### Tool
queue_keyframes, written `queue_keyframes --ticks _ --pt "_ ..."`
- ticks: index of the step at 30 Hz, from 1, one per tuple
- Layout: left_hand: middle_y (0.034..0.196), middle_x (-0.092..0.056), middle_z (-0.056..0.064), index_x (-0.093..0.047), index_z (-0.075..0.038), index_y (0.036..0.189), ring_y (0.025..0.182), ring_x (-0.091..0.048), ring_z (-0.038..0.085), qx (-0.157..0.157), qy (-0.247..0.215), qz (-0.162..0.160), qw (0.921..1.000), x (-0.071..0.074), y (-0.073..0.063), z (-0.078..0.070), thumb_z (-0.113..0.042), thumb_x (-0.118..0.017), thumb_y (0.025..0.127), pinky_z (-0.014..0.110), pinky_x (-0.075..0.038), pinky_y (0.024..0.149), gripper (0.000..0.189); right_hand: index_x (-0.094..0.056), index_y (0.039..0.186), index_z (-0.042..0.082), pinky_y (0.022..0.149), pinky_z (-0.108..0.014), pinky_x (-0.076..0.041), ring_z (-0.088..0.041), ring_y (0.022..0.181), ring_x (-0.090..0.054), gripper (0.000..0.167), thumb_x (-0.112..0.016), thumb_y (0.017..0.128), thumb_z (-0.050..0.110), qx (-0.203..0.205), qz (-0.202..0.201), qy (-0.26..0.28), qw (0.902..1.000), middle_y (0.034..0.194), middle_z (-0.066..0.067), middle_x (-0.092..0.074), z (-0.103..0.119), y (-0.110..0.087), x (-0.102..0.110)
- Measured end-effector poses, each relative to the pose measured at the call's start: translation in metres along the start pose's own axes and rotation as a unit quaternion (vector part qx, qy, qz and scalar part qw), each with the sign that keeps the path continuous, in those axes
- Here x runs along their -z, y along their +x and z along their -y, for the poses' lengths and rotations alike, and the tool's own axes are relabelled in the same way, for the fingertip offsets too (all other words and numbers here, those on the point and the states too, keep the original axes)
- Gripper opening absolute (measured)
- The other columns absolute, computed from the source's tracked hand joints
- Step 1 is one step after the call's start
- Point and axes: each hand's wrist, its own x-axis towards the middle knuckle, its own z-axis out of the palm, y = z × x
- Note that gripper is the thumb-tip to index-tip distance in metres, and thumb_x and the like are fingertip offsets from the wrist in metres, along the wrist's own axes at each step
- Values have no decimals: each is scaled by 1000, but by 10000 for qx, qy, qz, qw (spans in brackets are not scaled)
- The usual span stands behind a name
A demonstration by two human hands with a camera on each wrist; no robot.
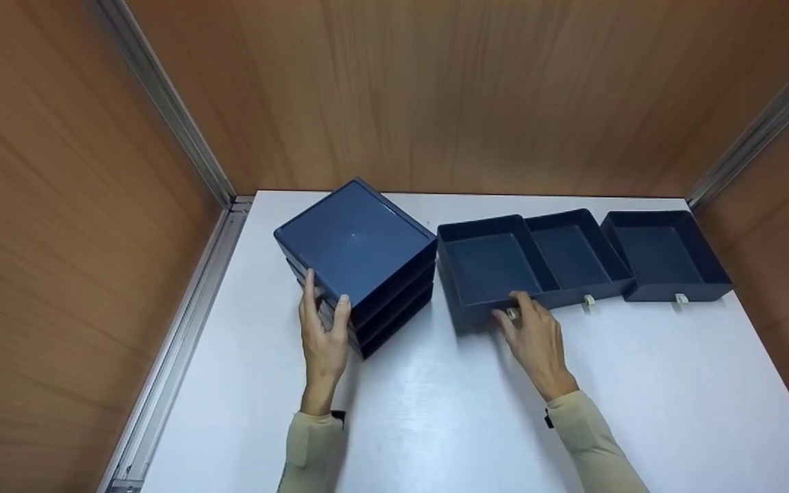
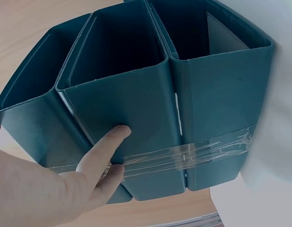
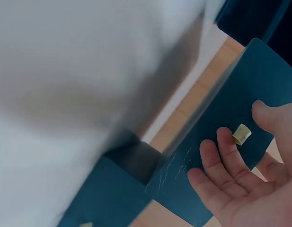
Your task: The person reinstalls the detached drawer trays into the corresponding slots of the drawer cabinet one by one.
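Note:
A dark blue drawer cabinet [image 1: 353,236] with three stacked compartments stands angled on the table, its dark openings facing front right. My left hand [image 1: 324,342] rests against its left side; in the left wrist view the fingers [image 2: 105,151] lie extended on the side wall, by the clear tape [image 2: 186,156] wrapped round it. My right hand [image 1: 538,342] grips the front wall of the nearest drawer [image 1: 487,267]. Its thumb lies on the front face beside a pale tab handle [image 3: 242,134], the index finger over the rim.
A second drawer [image 1: 576,250] sits against the gripped one, overlapping it in the head view. A third drawer [image 1: 661,253] stands at the far right, near the table's edge. Wooden panels [image 1: 435,96] with metal rails [image 1: 175,103] enclose the white table [image 1: 435,424] behind and at both sides.

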Motion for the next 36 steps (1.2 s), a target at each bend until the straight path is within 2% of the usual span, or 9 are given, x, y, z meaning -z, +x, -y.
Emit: queue_keyframes --ticks 5,11,14,18,21,25,28,36 --pt "176 -23 14 -19 -31 172 161 -26 40 -25 -10 16 10000 1 -1 1 -37 -57 109 71 -26 125 75 -69 122 -1 73 -55 -60 -39 84 -73 41 -86 92 20 175 -151 11 9997 98 -22 -76 4 -8 21" --pt "176 -22 12 -19 -30 172 162 -25 38 -44 -17 21 10000 2 -2 0 -36 -58 109 70 -25 126 74 -69 122 0 71 -54 -59 -36 85 -74 40 -88 91 17 101 -144 27 9998 98 -21 -76 10 -19 49" --pt "177 -22 12 -19 -31 172 163 -24 38 -19 -12 17 10000 2 -2 0 -38 -57 109 70 -25 127 74 -70 121 0 64 -47 -57 -30 76 -70 40 -89 88 14 97 -146 -9 9998 98 -20 -76 13 -29 62" --pt "177 -21 13 -19 -31 173 163 -21 40 8 14 14 10000 3 -2 -1 -38 -57 109 72 -23 126 74 -71 120 -1 56 -35 -47 -20 68 -61 41 -91 86 10 174 -162 -84 9997 97 -18 -76 18 -44 75" --pt "177 -20 14 -19 -30 173 163 -20 41 29 47 -29 10000 6 -3 0 -37 -58 109 74 -22 125 75 -72 119 -1 57 -34 -48 -21 74 -66 42 -92 83 8 187 -134 -100 9997 98 -16 -77 24 -54 82" --pt "176 -22 14 -20 -29 172 163 -22 40 69 101 -107 9999 6 -2 0 -36 -59 108 73 -24 125 75 -73 118 0 64 -42 -57 -24 85 -73 43 -94 80 4 173 -47 -103 9998 100 -15 -77 33 -66 90" --pt "176 -23 13 -22 -28 172 162 -24 39 69 121 -159 9998 6 -2 0 -36 -59 108 71 -25 126 75 -73 117 0 70 -47 -62 -23 87 -74 45 -95 78 3 202 39 -107 9997 100 -14 -77 40 -73 93" --pt "175 -25 15 -23 -27 172 161 -27 40 2 61 -180 9998 4 -2 1 -35 -59 108 71 -25 126 74 -75 115 3 74 -41 -63 -17 88 -74 45 -97 76 5 330 172 -65 9993 101 -8 -77 58 -83 97"
